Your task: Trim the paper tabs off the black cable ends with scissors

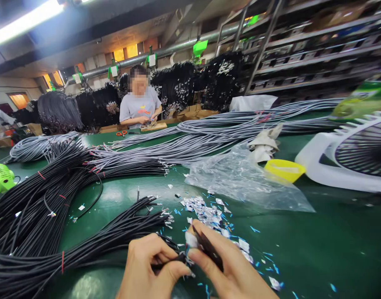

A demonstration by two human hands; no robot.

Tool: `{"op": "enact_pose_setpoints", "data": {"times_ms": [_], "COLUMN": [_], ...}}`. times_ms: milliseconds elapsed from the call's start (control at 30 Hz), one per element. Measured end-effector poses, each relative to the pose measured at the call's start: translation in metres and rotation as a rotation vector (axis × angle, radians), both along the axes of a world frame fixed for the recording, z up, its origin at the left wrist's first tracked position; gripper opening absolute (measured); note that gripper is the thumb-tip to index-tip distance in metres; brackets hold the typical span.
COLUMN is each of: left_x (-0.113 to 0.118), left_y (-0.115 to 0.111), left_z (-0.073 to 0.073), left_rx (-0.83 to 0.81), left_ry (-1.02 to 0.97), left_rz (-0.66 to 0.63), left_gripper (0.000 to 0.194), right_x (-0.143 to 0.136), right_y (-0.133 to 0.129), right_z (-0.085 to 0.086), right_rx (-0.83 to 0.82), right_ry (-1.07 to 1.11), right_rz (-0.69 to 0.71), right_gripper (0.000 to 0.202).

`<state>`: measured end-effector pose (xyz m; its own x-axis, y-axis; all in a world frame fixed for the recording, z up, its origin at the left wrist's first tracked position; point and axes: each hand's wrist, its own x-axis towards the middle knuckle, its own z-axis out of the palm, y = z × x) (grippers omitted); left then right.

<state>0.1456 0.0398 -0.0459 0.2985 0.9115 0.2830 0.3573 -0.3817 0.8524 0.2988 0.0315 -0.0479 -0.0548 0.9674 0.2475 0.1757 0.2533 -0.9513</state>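
Head view of a cable-trimming bench. The left hand [153, 265] pinches the end of one black cable [170, 261] between thumb and forefinger, low at the near edge of the green table [318, 241]. The right hand [223, 265] is closed on a slim dark tool [207, 248] — probably a cutter, though its tip is hard to make out — held against the cable's end, where a scrap of silver foil [190, 239] and blue filament show. Just beyond the hands lies a litter of foil and blue offcuts [205, 214], which suggests many ends are already stripped. A large bundle of black cables [47, 232] fans in from the left, its ends near the hands; how many remain untreated cannot be told. Farther back lie grey cable bundles [209, 137], a clear plastic bag [243, 178], a yellow bowl [284, 169] and a white fan [355, 153]. A co-worker [139, 106] sits at the far side.
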Motion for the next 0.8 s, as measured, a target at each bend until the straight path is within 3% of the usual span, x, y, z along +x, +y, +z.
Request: {"op": "enact_pose_setpoints", "data": {"times_ms": [100, 233, 400, 533, 633, 700, 800], "left_x": [0.002, 0.003, 0.007, 0.009, 0.008, 0.007, 0.008], "left_y": [-0.004, -0.007, -0.007, -0.006, -0.005, -0.004, -0.005], "left_z": [-0.006, -0.008, -0.003, 0.001, 0.002, 0.002, 0.001], "left_rx": [-0.073, -0.053, 0.118, 0.256, 0.238, 0.132, -0.05], "left_ry": [-0.064, -0.084, -0.01, 0.022, -0.018, -0.047, -0.082], "left_rz": [0.115, 0.195, 0.186, 0.169, 0.14, 0.142, 0.167], "left_gripper": [0.025, 0.025, 0.026, 0.022, 0.019, 0.018, 0.022], "right_x": [0.001, 0.008, 0.011, 0.006, 0.005, 0.005, 0.004], "right_y": [0.009, 0.018, 0.018, 0.011, 0.005, 0.003, 0.007], "right_z": [-0.001, 0.007, 0.018, 0.009, 0.003, 0.004, 0.008], "right_rx": [0.182, 0.042, -0.152, -0.316, -0.489, -0.333, 0.166], "right_ry": [-0.165, -0.026, 0.015, 0.191, 0.361, 0.261, -0.092], "right_rz": [-0.083, -0.236, 0.062, 0.192, 0.321, 0.299, 0.115], "right_gripper": [0.019, 0.027, 0.032, 0.043, 0.051, 0.044, 0.022]}}
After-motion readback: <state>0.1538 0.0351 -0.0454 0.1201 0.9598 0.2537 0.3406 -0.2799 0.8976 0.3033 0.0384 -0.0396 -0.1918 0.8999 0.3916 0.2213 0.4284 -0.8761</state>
